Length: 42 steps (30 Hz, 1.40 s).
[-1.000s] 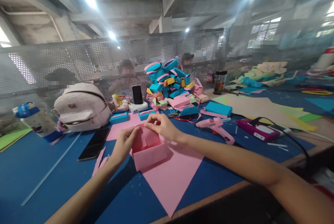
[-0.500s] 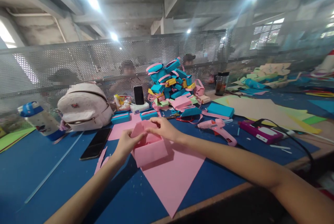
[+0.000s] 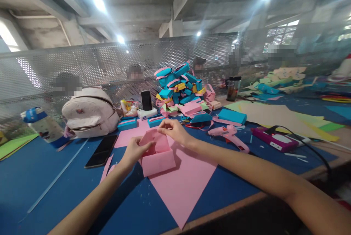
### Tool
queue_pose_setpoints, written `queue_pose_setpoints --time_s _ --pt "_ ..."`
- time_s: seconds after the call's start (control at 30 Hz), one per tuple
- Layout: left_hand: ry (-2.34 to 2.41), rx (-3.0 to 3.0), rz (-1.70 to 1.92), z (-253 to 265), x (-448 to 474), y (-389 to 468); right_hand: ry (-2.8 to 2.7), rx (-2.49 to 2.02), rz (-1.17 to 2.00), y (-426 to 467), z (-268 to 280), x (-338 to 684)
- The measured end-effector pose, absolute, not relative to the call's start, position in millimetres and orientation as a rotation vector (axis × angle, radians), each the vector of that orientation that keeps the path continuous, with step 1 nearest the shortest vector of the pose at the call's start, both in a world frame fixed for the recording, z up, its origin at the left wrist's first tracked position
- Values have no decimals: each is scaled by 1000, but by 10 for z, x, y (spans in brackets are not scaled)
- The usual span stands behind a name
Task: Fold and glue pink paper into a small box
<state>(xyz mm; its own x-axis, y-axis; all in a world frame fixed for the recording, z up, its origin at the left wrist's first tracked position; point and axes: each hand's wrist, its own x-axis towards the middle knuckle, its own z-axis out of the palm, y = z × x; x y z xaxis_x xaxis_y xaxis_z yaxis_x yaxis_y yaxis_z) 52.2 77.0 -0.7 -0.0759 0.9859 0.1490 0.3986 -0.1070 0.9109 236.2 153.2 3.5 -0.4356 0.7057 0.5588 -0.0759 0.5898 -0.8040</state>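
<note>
A small pink paper box, its top uncovered, rests over a large pink sheet on the blue table. My left hand grips the box's left wall, thumb inside and fingers outside. At the far rim, my right hand has thumb and forefinger pinched together on the top edge of the back wall. The box's inner folds are partly shaded by my hands.
Right of the box lie a pink glue gun and a purple device with a black cable. Beyond stands a pile of paper boxes. A phone, backpack and bottle are to the left.
My right hand has drawn back from inside the box to its far edge, uncovering more of the interior. The left hand keeps its hold; the back wall stands straighter.
</note>
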Motion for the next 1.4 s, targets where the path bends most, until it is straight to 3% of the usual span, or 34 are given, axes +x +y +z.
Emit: queue_pose_setpoints --time_s 0.57,1.4 --pt "1474 1670 1132 13 552 740 -1859 -466 893 1385 142 2390" --pt "1342 1699 1777 67 503 752 -1792 -498 963 1461 -14 2354"
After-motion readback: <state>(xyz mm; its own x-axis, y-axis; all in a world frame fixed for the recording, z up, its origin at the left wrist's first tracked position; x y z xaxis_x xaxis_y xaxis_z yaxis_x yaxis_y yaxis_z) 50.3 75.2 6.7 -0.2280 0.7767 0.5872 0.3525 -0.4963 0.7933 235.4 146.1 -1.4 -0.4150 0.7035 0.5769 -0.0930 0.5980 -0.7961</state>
